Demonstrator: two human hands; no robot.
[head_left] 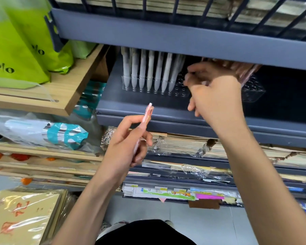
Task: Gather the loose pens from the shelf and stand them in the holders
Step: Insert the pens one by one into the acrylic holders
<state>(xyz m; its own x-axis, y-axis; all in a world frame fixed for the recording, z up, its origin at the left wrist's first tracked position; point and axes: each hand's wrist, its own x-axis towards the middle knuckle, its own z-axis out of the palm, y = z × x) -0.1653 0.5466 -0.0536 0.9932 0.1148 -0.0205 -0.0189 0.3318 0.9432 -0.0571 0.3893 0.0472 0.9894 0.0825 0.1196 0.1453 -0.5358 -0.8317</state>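
Holding a pink pen (146,119), the left hand (129,144) waits just in front of the grey shelf (131,103). Its fingers are curled round the lower part of the pen. I think it waits there so the pen is ready to go in next.

The pen stands almost straight up. It leans a little to the right. Its top end pokes up past the front edge of the shelf, and its tip is hidden in the hand.

The right hand (214,92) reaches in under the upper shelf (166,36), between the two holders. Its fingers are bent, with the thumb and first finger close together. It is blurry, so I cannot tell if it pinches a pen.

The clear holder (180,93) has white pens (150,68) standing in a row, tips down. The holes at its right end are empty. A second holder (253,92) sits to the right with pink pens (244,71), partly hidden. The pink pen likely belongs there.
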